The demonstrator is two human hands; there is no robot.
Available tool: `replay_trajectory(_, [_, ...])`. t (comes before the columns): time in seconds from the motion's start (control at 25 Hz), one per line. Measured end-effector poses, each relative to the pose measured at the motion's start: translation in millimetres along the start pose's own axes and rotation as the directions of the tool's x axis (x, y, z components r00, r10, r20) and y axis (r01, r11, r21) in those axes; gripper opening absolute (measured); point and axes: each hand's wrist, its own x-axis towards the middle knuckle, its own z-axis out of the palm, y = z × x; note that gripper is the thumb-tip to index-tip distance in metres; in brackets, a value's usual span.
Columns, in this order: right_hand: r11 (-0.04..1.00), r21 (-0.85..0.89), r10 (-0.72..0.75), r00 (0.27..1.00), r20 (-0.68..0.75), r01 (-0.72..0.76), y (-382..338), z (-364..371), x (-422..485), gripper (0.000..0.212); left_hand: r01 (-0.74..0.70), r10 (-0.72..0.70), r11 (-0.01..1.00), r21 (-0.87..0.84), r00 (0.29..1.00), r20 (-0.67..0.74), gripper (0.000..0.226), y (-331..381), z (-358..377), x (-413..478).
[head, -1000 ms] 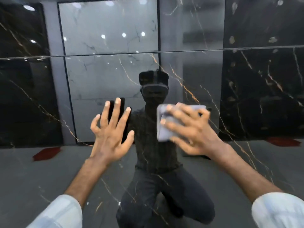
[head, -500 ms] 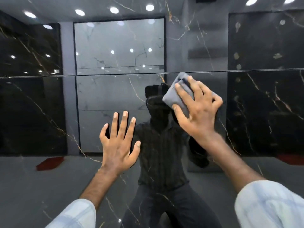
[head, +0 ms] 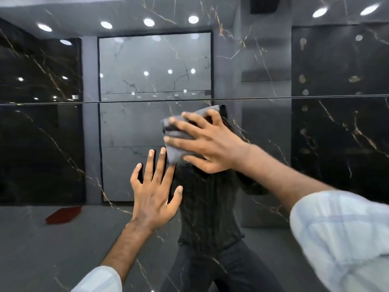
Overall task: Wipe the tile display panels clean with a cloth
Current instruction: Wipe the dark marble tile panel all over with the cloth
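- R hand [head: 210, 142]: fingers spread and bent over a folded grey cloth [head: 175, 151], holding it and pressing it flat vs the glossy black marble-look tile panel [head: 315, 165]; thumb along the cloth's lower edge.
- Cloth: on the lower panel, just under the horizontal seam [head: 273, 98]; bottom corner sits just beside the L fingertips.
- L hand [head: 153, 192]: wide, holding nothing, fingers splayed and pointing up, palm toward the panel below-left of the cloth. Looks braced on the surface, but contact can't be confirmed.
- Both forearms bare, w/ pale sleeves at frame bottom: right sleeve [head: 341, 234], left sleeve [head: 101, 280].
- Panel has thin gold-white veins and mirrors the room: person's dark reflection [head: 210, 218] behind the hands, round ceiling lights [head: 149, 22] up top, a light grey slab [head: 155, 66] centre-left, a red patch [head: 63, 214] low left.
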Motion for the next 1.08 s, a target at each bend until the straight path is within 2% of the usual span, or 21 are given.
replay_trajectory(0.04, [0.995,-0.007,-0.104,0.994,0.026,0.104,21.2,-9.2,-9.5,0.059,0.003,-0.003,0.999,-0.042,1.0,0.004,0.076,1.6,-3.8,1.6])
replay_trajectory(0.08, [0.998,-0.039,-0.051,0.999,0.01,0.052,43.8,-17.0,-21.2,0.059,-0.01,0.01,0.996,-0.086,1.0,0.003,0.076,5.5,-8.6,6.6])
replay_trajectory(0.12, [0.988,-0.062,0.14,0.989,-0.039,-0.142,63.9,-22.4,-33.0,0.059,-0.043,0.043,0.993,-0.112,0.999,-0.007,0.077,12.0,-13.5,16.0])
replay_trajectory(0.2, [0.794,0.005,0.601,0.784,-0.153,-0.608,80.1,-30.5,-57.4,0.06,-0.11,0.107,0.989,-0.098,0.994,-0.032,0.079,31.9,-20.6,45.5])
replay_trajectory(0.24, [0.69,0.052,0.719,0.674,-0.171,-0.722,75.4,-30.9,-66.0,0.061,-0.119,0.116,0.989,-0.092,0.993,-0.037,0.079,43.2,-21.6,61.8])
replay_trajectory(0.28, [0.667,0.043,0.737,0.651,-0.18,-0.743,65.2,-29.1,-73.0,0.063,-0.124,0.121,0.987,-0.098,0.992,-0.034,0.079,54.0,-20.6,74.7])
replay_trajectory(0.32, [0.754,-0.019,0.646,0.746,-0.162,-0.657,53.8,-26.1,-83.6,0.063,-0.139,0.136,0.985,-0.098,0.99,-0.029,0.079,64.4,-17.0,82.7])
replay_trajectory(0.4, [0.965,-0.11,0.237,0.971,-0.023,-0.238,57.0,-30.2,-111.0,0.062,-0.224,0.224,0.974,-0.045,0.975,-0.002,0.083,80.0,-4.7,82.0])
replay_trajectory(0.44, [0.98,-0.116,0.161,0.987,-0.002,-0.161,74.7,-37.9,-118.4,0.061,-0.269,0.269,0.963,-0.004,0.963,0.014,0.086,84.7,1.9,77.1])
replay_trajectory(0.48, [0.959,-0.121,0.255,0.966,-0.028,-0.257,92.4,-40.5,-123.0,0.061,-0.294,0.293,0.955,0.03,0.956,0.022,0.088,86.9,7.1,72.4])
replay_trajectory(0.56, [0.711,-0.01,0.697,0.707,-0.123,-0.703,101.6,-45.1,-119.9,0.062,-0.29,0.29,0.955,0.055,0.957,0.008,0.091,87.8,11.5,67.0])
replay_trajectory(0.6, [0.616,0.008,0.78,0.609,-0.145,-0.787,93.1,-41.6,-116.3,0.063,-0.282,0.283,0.958,0.059,0.959,-0.004,0.091,87.4,12.3,66.0])
replay_trajectory(0.64, [0.643,-0.018,0.757,0.638,-0.14,-0.766,81.0,-36.2,-116.2,0.064,-0.279,0.28,0.958,0.061,0.96,-0.019,0.091,88.2,13.8,66.2])
replay_trajectory(0.72, [0.923,-0.075,0.379,0.925,-0.002,-0.378,59.8,-34.1,-128.0,0.063,-0.285,0.287,0.957,0.063,0.957,-0.044,0.09,88.1,15.9,65.4])
replay_trajectory(0.76, [0.981,-0.075,0.182,0.982,0.048,-0.178,70.4,-40.5,-135.6,0.061,-0.288,0.291,0.956,0.056,0.955,-0.056,0.09,88.8,17.0,66.8])
replay_trajectory(0.8, [0.987,-0.071,0.148,0.988,0.051,-0.144,86.4,-48.7,-140.2,0.06,-0.285,0.287,0.957,0.048,0.956,-0.06,0.09,89.2,16.3,66.8])
replay_trajectory(0.84, [0.954,-0.07,0.294,0.956,-0.003,-0.293,102.9,-52.7,-142.0,0.059,-0.28,0.282,0.959,0.048,0.958,-0.06,0.09,89.9,15.9,68.1])
replay_trajectory(0.92, [0.652,0.074,0.757,0.641,-0.127,-0.755,117.8,-54.1,-140.5,0.061,-0.259,0.261,0.965,0.046,0.964,-0.05,0.089,90.9,16.0,68.4])
replay_trajectory(0.96, [0.522,0.102,0.849,0.505,-0.154,-0.847,109.1,-49.7,-139.7,0.062,-0.259,0.261,0.965,0.044,0.964,-0.049,0.089,91.1,16.2,68.2])
replay_trajectory(1.0, [0.523,0.056,0.843,0.506,-0.18,-0.851,92.3,-42.7,-139.8,0.062,-0.264,0.266,0.963,0.044,0.963,-0.049,0.089,91.2,16.4,67.6])
replay_trajectory(1.08, [0.818,-0.053,0.566,0.818,-0.104,-0.573,54.9,-32.7,-152.9,0.062,-0.273,0.275,0.961,0.04,0.96,-0.058,0.089,91.0,15.8,67.5])
